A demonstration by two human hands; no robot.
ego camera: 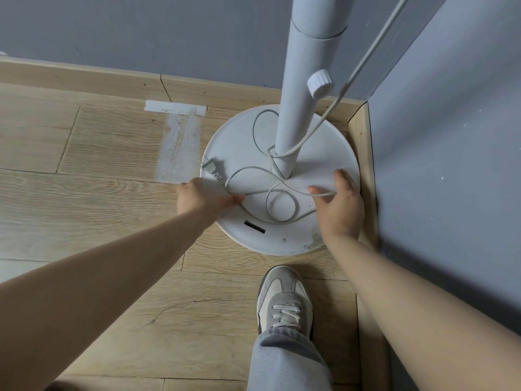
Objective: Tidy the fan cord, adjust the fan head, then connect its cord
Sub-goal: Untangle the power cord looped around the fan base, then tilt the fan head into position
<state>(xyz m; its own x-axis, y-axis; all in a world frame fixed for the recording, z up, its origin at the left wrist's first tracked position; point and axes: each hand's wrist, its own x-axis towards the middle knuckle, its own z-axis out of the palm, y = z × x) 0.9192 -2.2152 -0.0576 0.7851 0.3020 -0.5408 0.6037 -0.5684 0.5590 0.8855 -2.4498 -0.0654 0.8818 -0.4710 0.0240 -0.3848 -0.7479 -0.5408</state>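
A white pedestal fan stands in a room corner; I see its round base (248,142) and pole (301,88), not its head. The white cord (282,204) lies in loose loops on the base and wraps the pole's foot; another stretch runs up past the pole. Its grey plug (211,167) rests at the base's left rim. My left hand (201,199) pinches the cord just past the plug. My right hand (339,207) holds a stretch of cord on the base's right side between thumb and fingers.
Grey walls meet behind the fan, with a wooden skirting board (112,80) along them. A white knob (320,82) sticks out of the pole. My shoe (284,297) stands on the wood floor just before the base. Pale tape marks (177,136) lie left of the base.
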